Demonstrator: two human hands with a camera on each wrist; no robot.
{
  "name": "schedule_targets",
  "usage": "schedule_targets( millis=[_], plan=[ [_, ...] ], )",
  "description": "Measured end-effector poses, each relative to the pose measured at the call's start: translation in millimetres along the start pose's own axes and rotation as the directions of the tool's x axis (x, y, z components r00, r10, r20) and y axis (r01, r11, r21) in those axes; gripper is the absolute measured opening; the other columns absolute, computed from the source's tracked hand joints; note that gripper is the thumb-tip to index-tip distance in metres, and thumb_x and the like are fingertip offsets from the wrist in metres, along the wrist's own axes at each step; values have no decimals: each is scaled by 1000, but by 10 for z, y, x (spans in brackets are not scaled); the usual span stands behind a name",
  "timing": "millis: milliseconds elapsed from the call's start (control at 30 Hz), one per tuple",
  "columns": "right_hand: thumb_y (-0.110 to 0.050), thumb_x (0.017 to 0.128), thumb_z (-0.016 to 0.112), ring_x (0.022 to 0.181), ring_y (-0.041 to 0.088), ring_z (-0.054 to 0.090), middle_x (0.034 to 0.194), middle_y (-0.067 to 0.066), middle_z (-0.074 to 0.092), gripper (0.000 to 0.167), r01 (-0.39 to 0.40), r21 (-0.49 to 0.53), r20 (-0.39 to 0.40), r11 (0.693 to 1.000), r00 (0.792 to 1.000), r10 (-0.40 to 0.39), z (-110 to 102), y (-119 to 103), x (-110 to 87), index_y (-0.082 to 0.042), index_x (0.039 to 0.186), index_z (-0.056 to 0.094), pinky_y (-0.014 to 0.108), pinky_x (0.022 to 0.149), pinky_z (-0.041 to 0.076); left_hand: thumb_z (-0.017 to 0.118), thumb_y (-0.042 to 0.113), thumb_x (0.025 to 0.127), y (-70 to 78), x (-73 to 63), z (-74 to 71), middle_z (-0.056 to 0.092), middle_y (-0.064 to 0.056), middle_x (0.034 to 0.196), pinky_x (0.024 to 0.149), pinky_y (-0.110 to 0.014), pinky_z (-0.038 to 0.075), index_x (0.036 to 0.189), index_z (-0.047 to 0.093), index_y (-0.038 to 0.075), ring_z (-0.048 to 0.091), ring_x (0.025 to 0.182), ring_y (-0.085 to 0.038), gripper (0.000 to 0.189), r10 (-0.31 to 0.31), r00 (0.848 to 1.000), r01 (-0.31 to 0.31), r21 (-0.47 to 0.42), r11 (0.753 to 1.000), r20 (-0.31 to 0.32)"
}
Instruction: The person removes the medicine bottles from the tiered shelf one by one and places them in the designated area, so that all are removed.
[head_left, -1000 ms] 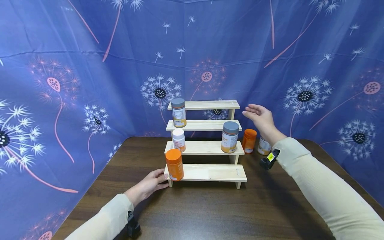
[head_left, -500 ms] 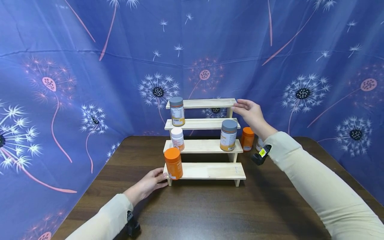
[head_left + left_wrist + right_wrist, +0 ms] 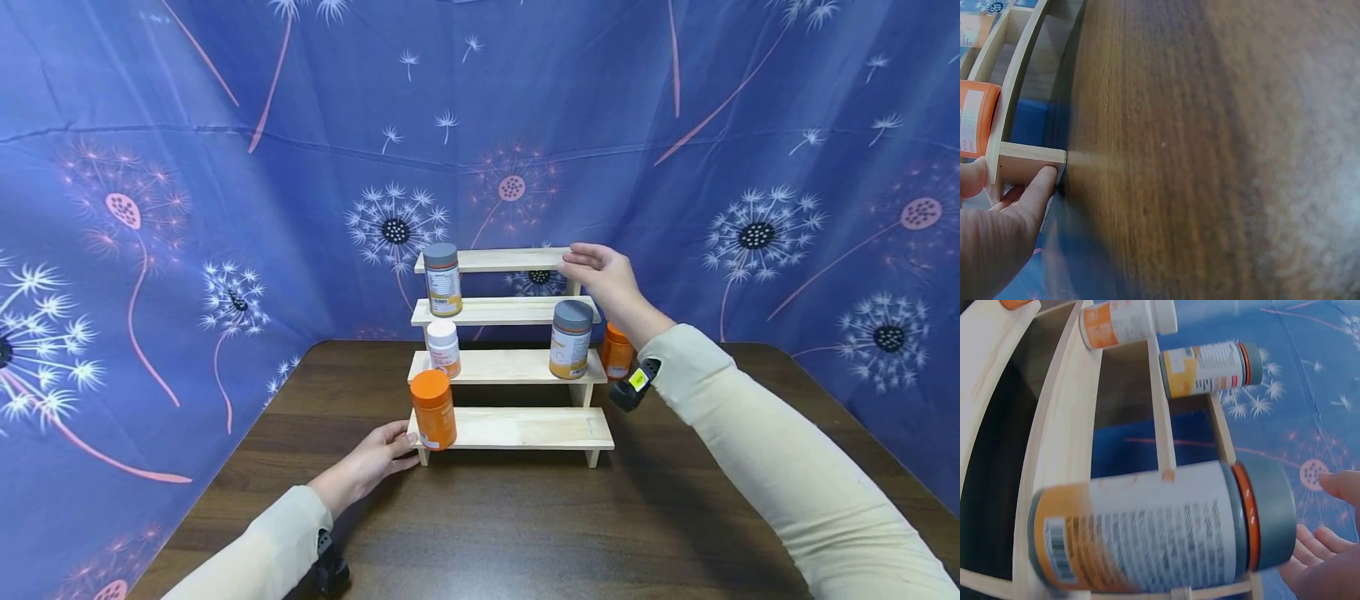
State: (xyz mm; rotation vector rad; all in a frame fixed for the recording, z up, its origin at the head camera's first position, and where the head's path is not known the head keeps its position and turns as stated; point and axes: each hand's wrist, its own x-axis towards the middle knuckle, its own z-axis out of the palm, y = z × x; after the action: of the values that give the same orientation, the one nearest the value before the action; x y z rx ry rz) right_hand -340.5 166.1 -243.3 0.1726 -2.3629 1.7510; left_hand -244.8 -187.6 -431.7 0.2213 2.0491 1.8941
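A stepped wooden shelf (image 3: 525,428) stands on the table. My left hand (image 3: 367,464) holds its bottom tier's left end, thumb near the orange jar (image 3: 433,412) and a fingertip against the leg (image 3: 1034,161). My right hand (image 3: 603,282) is at the right end of the top tier (image 3: 510,261), fingers extended and holding nothing; touch cannot be told. Below it, a grey-lidded bottle (image 3: 571,340) stands on the second tier, large in the right wrist view. A white bottle (image 3: 444,350) shares that tier at left. Another grey-lidded bottle (image 3: 442,281) stands on the third tier.
An orange-lidded jar (image 3: 617,353) stands on the table right of the shelf, partly behind my right forearm. A blue dandelion-print cloth (image 3: 300,192) hangs behind the brown table (image 3: 487,533).
My right hand has moved left from beside the shelf to its top tier's right end. The grey-and-yellow jar on the table is now hidden behind that arm. My left hand stays put.
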Motion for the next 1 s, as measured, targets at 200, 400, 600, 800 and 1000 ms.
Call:
schedule_targets(
  millis=[200,400,600,800,1000],
  plan=[
    [-23,94,64,132,24,48,141,10,53,56,2,19,32,1000,999,-3,111,-78,0,-11,145,43,42,116,35,39,11,105,15,0,14,42,-31,141,106,-49,44,142,28,-14,55,118,-23,46,-22,999,22,-3,1000,-24],
    [-24,93,66,132,23,48,139,10,56,56,11,21,44,1000,999,-12,248,-136,15,-11,143,45,41,115,37,38,9,105,18,-8,21,43,-32,139,107,-50,44,141,28,-16,55,117,-21,46,-6,1000,6,-4,1000,-9],
    [-22,94,65,131,25,49,140,12,54,57,15,34,83,999,996,-18,387,-190,26,-9,144,43,40,113,39,38,10,105,29,-13,29,42,-32,140,108,-50,42,142,26,-16,54,119,-22,47,0,1000,0,-11,1000,8],
    [-21,93,66,128,24,51,138,11,56,55,6,73,93,997,996,-13,539,-252,25,-8,142,45,37,112,41,40,11,104,27,9,33,45,-30,139,107,-50,43,141,29,-14,55,118,-23,46,-13,1000,13,-9,1000,-17],
    [-19,92,67,127,24,53,138,13,55,56,-17,104,118,994,993,4,673,-249,43,-6,142,44,36,111,42,38,10,105,19,14,21,39,-32,143,107,-51,42,143,27,-13,51,125,-33,46,-26,999,26,-6,1000,-22]
  ],
)
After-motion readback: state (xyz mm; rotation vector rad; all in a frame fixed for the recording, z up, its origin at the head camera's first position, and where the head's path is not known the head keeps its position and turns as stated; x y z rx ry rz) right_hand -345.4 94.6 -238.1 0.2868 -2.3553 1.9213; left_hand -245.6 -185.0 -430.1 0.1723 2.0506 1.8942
